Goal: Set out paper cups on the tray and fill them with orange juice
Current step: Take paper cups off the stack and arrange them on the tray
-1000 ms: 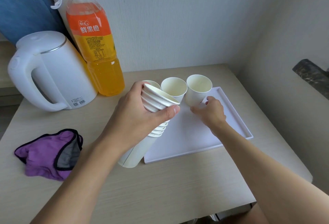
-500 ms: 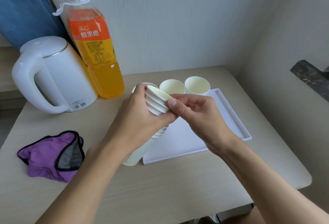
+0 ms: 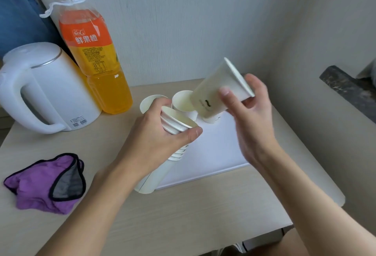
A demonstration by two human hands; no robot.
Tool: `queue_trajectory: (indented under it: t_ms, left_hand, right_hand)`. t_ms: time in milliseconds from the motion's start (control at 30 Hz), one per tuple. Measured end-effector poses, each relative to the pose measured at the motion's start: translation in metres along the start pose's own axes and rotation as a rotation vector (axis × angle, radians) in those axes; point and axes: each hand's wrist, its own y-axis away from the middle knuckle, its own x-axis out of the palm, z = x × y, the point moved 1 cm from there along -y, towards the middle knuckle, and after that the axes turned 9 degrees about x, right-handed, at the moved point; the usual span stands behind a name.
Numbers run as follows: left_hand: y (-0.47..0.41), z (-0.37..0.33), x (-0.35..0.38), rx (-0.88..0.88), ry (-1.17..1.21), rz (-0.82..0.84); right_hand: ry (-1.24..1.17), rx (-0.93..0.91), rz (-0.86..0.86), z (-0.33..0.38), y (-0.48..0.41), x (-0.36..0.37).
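Note:
My left hand [image 3: 154, 144] grips a tilted stack of white paper cups [image 3: 160, 171] whose bottom rests on the table at the white tray's [image 3: 221, 154] near left corner. My right hand [image 3: 250, 113] holds a single paper cup [image 3: 215, 91] in the air above the tray's back edge, mouth tilted up and to the right. Three empty cups stand along the tray's far edge: one [image 3: 147, 102] partly behind my left hand, a middle one [image 3: 182, 101], and a third [image 3: 211, 120] mostly hidden behind the held cup. The orange juice bottle [image 3: 95, 56] stands capped at the back left.
A white electric kettle [image 3: 40, 87] stands left of the bottle. A purple cloth with black trim [image 3: 46, 182] lies on the table's left. Walls close off the back and right of the small wooden table [image 3: 203, 211]. A dark ledge [image 3: 350, 91] juts out at right.
My right hand has pulled one cup off the top of the stack and lifted it up and to the right. My left hand keeps holding the stack in place.

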Motion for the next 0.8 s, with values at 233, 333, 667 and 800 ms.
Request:
queue_trajectory:
  t_ms: [233,333,667,800]
  left_hand:
    - [-0.005,0.000,0.005,0.029,0.085,-0.096]
    - [-0.006,-0.005,0.006,0.057,0.119,-0.146]
    - [-0.007,-0.005,0.008,0.082,0.171,-0.161]
    - [-0.007,-0.004,0.009,0.081,0.169,-0.153]
  right_hand:
    - [0.452,0.077,-0.181,-0.023,-0.020,-0.043]
    - [0.556,0.172,-0.239,-0.042,-0.034,-0.055]
    - [0.650,0.323,-0.318,-0.069,-0.044,-0.069]
    - [0.647,0.323,-0.338,-0.081,-0.052,-0.069]
